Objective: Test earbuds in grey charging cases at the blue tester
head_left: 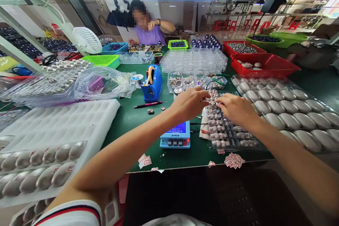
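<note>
My left hand (191, 103) reaches over the far left corner of a clear plastic tray (233, 136) with its fingers curled together. Facing it from the right, my right hand (237, 107) bends its thumb and fingers inward over the same tray. Anything between the fingertips of either hand is too small to make out. Rows of small beige earbud-like pieces (217, 123) fill the tray's pockets. Just left of the tray lies a light blue tester box (174, 142) with a lit screen, partly behind my left forearm.
A blue tape dispenser (153, 86), a pen (147, 105) and a compartment box (172, 84) lie beyond my left forearm. Large trays of glossy beige cases (288, 106) flank me. Stickers (234, 160) lie by the table edge. Across the table sits a person (149, 35).
</note>
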`<state>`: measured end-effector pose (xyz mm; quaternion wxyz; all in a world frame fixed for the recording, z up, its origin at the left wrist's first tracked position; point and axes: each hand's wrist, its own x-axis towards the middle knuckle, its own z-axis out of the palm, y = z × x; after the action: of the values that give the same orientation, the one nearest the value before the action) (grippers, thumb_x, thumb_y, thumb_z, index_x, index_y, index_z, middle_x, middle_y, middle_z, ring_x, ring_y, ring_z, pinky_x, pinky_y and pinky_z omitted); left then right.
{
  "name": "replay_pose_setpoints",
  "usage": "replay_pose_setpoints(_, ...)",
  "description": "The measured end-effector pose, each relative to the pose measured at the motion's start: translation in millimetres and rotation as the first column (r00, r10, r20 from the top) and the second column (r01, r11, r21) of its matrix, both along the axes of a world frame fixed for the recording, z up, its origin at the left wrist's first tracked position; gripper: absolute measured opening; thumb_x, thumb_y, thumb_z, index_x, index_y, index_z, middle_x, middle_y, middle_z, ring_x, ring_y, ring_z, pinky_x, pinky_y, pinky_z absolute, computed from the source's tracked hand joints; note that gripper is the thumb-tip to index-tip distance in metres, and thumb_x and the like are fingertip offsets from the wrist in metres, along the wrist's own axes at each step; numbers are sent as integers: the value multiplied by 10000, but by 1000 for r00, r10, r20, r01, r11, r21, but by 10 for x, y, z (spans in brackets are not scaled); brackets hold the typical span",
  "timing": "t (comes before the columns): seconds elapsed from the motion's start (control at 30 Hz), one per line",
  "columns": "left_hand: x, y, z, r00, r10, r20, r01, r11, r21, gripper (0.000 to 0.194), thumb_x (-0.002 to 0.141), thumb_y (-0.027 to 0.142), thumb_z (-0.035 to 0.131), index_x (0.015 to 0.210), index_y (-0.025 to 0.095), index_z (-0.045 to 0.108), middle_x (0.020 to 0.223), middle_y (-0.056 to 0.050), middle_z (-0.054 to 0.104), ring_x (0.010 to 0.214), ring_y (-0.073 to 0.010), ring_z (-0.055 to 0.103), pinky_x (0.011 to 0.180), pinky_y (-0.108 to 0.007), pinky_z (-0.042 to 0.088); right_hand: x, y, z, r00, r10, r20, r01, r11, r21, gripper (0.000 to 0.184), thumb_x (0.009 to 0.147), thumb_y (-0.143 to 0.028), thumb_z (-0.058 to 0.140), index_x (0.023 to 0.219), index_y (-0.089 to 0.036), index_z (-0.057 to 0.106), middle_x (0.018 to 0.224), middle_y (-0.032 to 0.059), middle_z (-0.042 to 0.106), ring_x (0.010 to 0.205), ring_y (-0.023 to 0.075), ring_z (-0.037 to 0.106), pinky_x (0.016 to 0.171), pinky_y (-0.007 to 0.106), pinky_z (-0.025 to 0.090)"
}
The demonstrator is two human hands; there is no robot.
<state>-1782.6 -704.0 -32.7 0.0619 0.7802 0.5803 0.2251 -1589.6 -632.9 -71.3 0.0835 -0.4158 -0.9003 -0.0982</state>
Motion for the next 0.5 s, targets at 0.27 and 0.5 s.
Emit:
replay_pose_setpoints(0.27,-460,-1878,-112,838,59,542,97,963,-253,177,875,264,644,1044,259,698,847,-27,689,609,-119,593,588,-217,476,-187,-748,-108,964,244,-110,-242,970,26,227,1000,-263,456,1086,-210,660,929,58,659,785,206,627,591,290,428)
replay_pose_setpoints(0.5,-1012,-3334,-1343,665,692,282,-231,550,-803,305,874,361,576,1104,187,676,855,-29,717,701,-154,634,618,-215,482,-381,-1699,-631,866,463,-190,-425,881,207,344,1038,-284,436,1324,-149,572,785,13,643,592,122,571,520,276,333)
